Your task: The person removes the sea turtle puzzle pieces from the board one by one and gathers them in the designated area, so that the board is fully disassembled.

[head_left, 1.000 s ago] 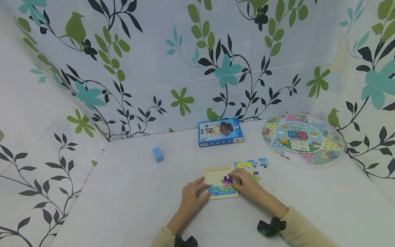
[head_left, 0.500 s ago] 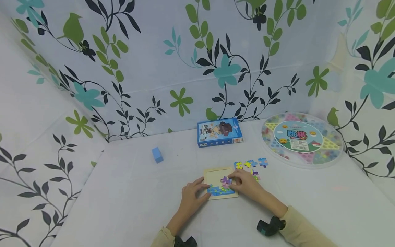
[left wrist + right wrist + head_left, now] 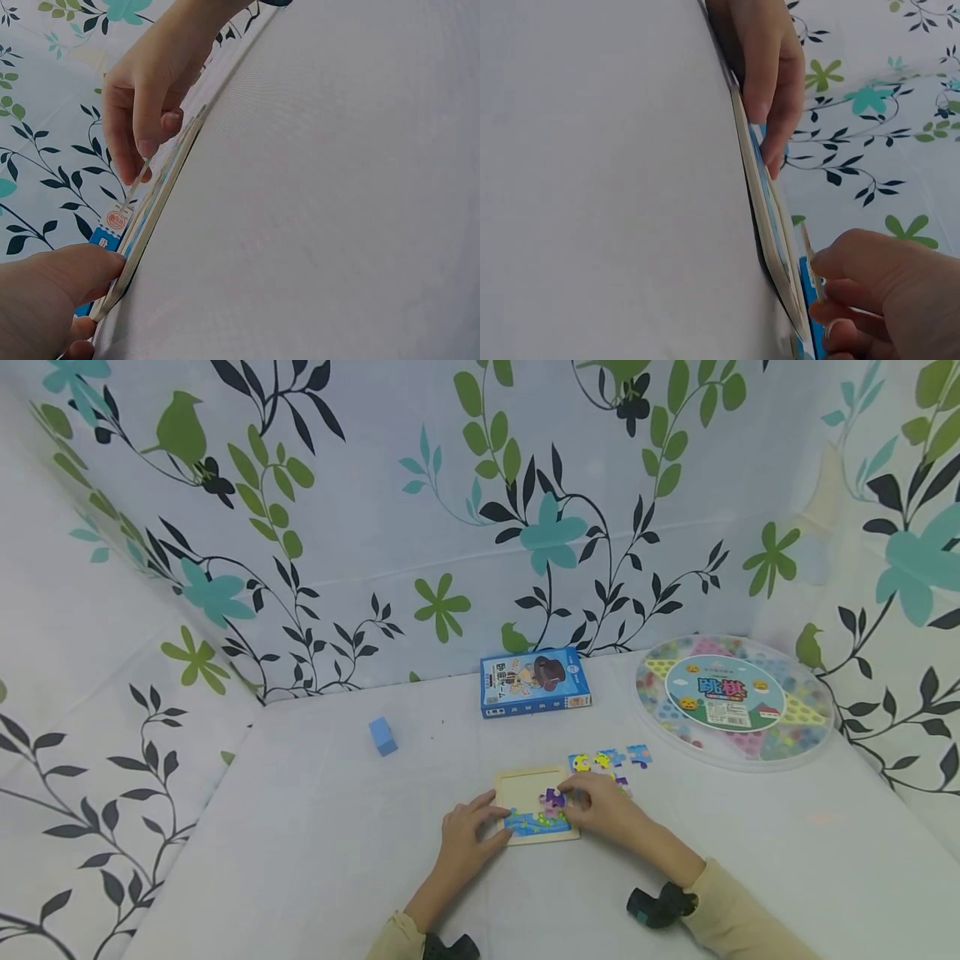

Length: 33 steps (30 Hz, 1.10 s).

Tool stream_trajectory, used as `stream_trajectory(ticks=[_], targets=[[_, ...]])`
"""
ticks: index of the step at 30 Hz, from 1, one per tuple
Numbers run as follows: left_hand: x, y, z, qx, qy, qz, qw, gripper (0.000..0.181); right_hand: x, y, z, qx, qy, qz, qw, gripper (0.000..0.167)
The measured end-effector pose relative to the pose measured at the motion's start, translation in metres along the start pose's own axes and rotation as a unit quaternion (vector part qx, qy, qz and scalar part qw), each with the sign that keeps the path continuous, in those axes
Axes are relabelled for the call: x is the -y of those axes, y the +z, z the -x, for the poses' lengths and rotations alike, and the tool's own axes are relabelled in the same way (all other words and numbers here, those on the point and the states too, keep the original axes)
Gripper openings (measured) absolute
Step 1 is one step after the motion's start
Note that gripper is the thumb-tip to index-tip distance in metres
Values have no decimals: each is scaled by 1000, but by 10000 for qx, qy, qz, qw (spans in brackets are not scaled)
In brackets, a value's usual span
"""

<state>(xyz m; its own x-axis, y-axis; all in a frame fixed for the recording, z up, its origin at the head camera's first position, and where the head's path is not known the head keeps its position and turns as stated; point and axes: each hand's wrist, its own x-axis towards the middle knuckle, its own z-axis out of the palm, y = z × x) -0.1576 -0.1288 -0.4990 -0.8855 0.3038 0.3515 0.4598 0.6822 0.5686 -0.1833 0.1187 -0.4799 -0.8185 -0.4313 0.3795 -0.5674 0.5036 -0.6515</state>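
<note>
A small wooden puzzle tray (image 3: 543, 840) lies on the white cloth, with joined blue sea-scene pieces (image 3: 528, 824) along its lower part. My left hand (image 3: 467, 842) holds the tray's left side, its thumb on the rim in the left wrist view. Over the tray's right half, my right hand (image 3: 609, 810) pinches a purple puzzle piece (image 3: 553, 797) between thumb and fingers. Seen edge-on in the right wrist view, that puzzle piece (image 3: 808, 244) stands tilted, raised off the tray (image 3: 761, 225). Whether its lower edge touches the pieces below cannot be told.
Several loose puzzle pieces (image 3: 602, 760) lie beyond the right hand, partly hidden by it. A blue box (image 3: 536, 681) stands at the back, a round game set (image 3: 735, 693) at the back right, and a blue block (image 3: 383, 737) to the left. Patterned cloth hangs behind.
The purple piece tips flatter and then tilts up again in my right fingers, which shift slightly. My left hand and the tray stay in place.
</note>
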Motion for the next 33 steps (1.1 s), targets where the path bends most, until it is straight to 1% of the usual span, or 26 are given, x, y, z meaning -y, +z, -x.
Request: stream_trajectory(ticks=[6,12,15,20,22,26,30,33], targets=[[0,-1,-1,-19,29,3,10000,21,-2,-19,-3,171,-437,219,9987,23],[-1,-1,1,-7,-58,-29,10000,21,-9,-38,2,134,-582,297,9978,22],[-1,0,2,-9,-80,-33,10000,21,-18,-49,7,1,-720,333,9968,20],[1,0,1,-24,-28,-20,10000,22,-32,-68,18,-445,-967,500,9931,23],[1,1,1,-22,-19,-4,10000,22,-35,-75,22,-567,-1042,541,9915,23],[0,1,2,-41,0,47,10000,22,-41,-86,30,-618,-1117,606,9900,24],[0,1,2,-59,35,64,10000,22,-46,-95,34,-672,-1236,674,9878,25],[1,1,1,-85,95,4,9999,22,-50,-100,35,-747,-1204,794,9867,25]])
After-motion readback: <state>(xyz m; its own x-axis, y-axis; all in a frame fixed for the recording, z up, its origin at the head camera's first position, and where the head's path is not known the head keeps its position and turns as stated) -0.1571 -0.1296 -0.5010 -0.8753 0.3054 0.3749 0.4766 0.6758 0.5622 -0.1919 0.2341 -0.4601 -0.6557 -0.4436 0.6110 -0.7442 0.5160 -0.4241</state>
